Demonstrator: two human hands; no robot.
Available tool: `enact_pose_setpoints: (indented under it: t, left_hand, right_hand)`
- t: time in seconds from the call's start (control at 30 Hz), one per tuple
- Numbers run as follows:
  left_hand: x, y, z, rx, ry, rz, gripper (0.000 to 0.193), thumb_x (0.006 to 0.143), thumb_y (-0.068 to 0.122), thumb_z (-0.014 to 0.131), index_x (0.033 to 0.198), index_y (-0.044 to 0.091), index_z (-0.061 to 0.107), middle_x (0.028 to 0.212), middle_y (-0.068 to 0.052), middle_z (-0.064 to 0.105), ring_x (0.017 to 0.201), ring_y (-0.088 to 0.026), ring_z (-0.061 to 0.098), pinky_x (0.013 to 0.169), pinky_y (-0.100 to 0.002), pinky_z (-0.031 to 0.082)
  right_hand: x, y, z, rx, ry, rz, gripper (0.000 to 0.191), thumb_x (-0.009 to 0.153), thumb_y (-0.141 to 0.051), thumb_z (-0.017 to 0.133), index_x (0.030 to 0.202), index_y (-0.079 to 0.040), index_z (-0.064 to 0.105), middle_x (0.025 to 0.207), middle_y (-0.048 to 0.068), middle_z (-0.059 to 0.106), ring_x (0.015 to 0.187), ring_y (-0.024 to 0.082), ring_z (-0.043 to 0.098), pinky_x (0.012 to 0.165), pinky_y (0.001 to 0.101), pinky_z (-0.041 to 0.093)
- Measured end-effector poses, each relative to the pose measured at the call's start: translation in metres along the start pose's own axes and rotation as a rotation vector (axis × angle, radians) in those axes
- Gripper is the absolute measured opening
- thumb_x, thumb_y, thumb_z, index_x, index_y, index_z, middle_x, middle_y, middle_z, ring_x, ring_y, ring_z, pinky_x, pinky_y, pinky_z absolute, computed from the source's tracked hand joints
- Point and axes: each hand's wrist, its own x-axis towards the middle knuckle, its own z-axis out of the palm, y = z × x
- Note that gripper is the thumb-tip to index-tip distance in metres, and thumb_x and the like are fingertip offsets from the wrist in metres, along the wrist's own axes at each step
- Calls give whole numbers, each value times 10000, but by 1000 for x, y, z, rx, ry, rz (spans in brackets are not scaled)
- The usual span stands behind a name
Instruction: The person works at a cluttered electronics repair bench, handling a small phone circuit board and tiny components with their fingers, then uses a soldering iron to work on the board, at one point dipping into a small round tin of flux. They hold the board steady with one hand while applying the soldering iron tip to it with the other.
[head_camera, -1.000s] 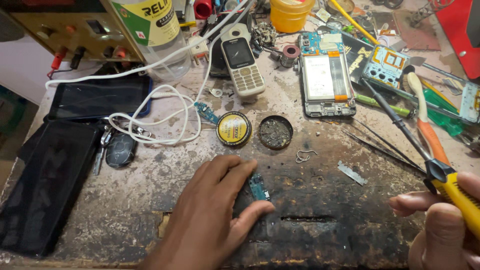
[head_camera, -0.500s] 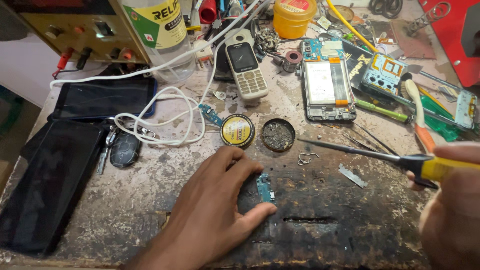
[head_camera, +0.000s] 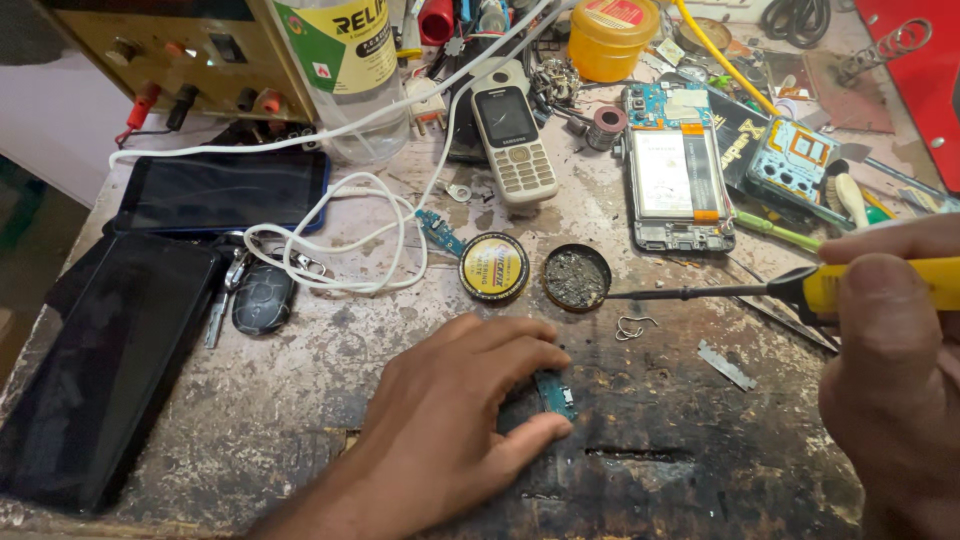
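Soldering iron (head_camera: 800, 290) gripped by right hand (head_camera: 890, 390), tip in round tin (head_camera: 577, 277), left hand (head_camera: 450, 430) fingers pinning small circuit board (head_camera: 556, 394)

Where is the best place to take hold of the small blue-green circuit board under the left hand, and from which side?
Probably by its two long edges, pinched from above. The small blue-green circuit board lies flat on the worn wooden workbench, so only its thin edges offer a grip. The left hand already presses on it between fingertips and thumb; its right end is bare.
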Motion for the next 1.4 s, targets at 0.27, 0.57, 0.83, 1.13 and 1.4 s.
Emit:
enact_pose_setpoints:
  t: [0.27,0.57,0.83,1.13,1.4]
  left_hand:
    - [1,1,1,19,-17,41,370,800,230,808,1124,67,739,1229,-101,706,1063,-294,655,871,-411,535]
    - [4,0,0,1,-87,23,374,813,229,805,1093,16,677,1146,-129,697,1069,-330,634,914,-445,514]
    - [4,-6,3,-20,-35,116,312,832,234,801,1043,25,706,1243,-172,689,1168,-350,629,986,-437,511]
    - [4,-8,4,-45,-42,109,321,836,240,800,1051,19,713,1253,-170,690,1183,-349,634,994,-437,517]
    - [5,-7,2,-41,-58,111,317,831,235,800,1047,15,726,1245,-182,686,1170,-355,630,978,-444,512]
  right_hand:
    - [3,4,2,-15,25,17,460,1226,-407,449,1087,9,590,946,90,618,774,121,555,744,242,441]
    - [-1,7,3,15,51,68,531,1202,-489,464,1125,24,577,974,101,607,834,135,617,768,240,519]
    - [-7,53,-9,-130,-16,-22,300,1241,-231,432,1106,6,556,944,108,608,808,146,634,709,238,514]
    - [-39,73,-27,-308,-126,-378,259,1067,66,671,1001,-47,448,1039,112,615,893,153,631,848,282,557]
    - [-28,30,-17,-452,-126,-382,420,1016,50,826,901,-92,448,1013,87,613,940,189,650,879,301,540]
